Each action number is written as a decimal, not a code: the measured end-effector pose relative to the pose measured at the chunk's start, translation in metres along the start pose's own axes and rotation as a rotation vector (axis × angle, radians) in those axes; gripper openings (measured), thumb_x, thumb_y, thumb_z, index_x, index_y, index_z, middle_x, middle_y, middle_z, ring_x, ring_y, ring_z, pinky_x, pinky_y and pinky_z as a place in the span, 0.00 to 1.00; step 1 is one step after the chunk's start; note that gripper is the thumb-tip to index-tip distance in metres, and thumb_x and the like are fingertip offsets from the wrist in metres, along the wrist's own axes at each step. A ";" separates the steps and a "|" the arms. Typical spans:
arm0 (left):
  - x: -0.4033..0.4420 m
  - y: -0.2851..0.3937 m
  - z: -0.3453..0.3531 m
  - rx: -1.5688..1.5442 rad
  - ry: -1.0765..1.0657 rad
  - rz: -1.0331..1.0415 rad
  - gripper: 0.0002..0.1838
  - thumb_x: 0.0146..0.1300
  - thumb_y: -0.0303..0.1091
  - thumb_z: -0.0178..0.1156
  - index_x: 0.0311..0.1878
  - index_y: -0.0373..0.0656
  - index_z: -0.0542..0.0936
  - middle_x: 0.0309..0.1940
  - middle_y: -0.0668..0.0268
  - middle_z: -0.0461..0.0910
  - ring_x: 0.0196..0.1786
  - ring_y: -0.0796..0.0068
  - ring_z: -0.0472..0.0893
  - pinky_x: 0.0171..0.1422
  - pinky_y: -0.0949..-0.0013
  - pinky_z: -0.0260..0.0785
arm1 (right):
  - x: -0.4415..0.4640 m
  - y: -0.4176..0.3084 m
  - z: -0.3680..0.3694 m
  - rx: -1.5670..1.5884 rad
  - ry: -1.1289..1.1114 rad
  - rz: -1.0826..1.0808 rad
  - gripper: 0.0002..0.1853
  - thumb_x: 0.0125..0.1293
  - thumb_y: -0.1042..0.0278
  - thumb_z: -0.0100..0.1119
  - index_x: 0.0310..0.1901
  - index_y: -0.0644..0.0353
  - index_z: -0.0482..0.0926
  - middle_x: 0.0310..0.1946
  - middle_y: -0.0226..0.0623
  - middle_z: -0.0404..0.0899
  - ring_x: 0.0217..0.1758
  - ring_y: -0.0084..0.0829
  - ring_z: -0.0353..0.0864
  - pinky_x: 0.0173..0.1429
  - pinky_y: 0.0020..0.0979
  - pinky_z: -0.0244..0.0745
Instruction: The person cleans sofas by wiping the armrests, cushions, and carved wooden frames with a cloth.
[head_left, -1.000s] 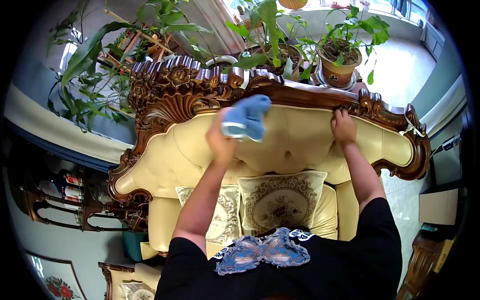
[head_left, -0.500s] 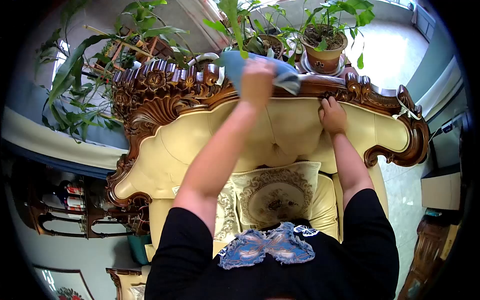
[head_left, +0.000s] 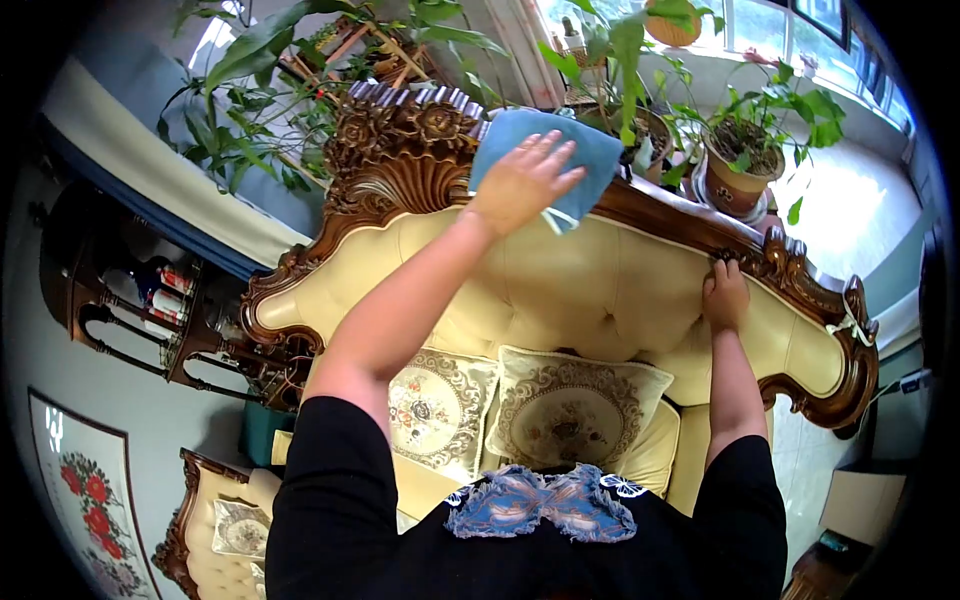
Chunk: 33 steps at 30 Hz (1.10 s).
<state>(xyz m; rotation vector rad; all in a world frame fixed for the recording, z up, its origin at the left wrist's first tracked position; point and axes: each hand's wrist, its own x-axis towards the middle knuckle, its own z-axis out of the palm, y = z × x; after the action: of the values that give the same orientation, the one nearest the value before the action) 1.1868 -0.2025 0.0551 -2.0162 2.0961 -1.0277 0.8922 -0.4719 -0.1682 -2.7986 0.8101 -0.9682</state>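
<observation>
My left hand (head_left: 525, 183) lies flat, fingers stretched out, on a blue cloth (head_left: 595, 155). The cloth is spread over the carved wooden top rail (head_left: 660, 215) of a cream tufted sofa back (head_left: 560, 270), beside the shell-shaped carving (head_left: 420, 182). Part of the cloth hangs down over the front of the rail. Farther right, my right hand (head_left: 727, 297) is closed with bent fingers at the lower edge of the same rail, its knuckles near the cream upholstery. Its fingertips are partly hidden.
Behind the rail stand potted plants, one in a brown pot (head_left: 738, 180). Two patterned cushions (head_left: 575, 410) lean on the seat. A white tie (head_left: 850, 325) hangs at the right end of the frame. Dark wooden shelves (head_left: 130, 350) and another sofa (head_left: 215, 480) are at left.
My left hand has gone from bunching the lifted cloth to lying flat on it, against the rail. The cloth has spread out. My right hand stays at the rail while the view has turned.
</observation>
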 end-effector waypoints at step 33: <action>-0.003 0.016 -0.089 -0.245 -0.406 -0.471 0.20 0.59 0.23 0.59 0.55 0.46 0.79 0.34 0.56 0.83 0.38 0.55 0.85 0.43 0.55 0.80 | -0.001 0.000 0.001 -0.032 -0.023 0.011 0.15 0.57 0.70 0.58 0.48 0.58 0.74 0.44 0.45 0.72 0.45 0.50 0.77 0.46 0.48 0.76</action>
<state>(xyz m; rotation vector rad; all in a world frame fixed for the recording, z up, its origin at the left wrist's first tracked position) 1.1311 -0.1638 0.1144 -2.6399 1.6423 -0.3424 0.8928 -0.4715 -0.1695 -2.8237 0.8453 -0.9276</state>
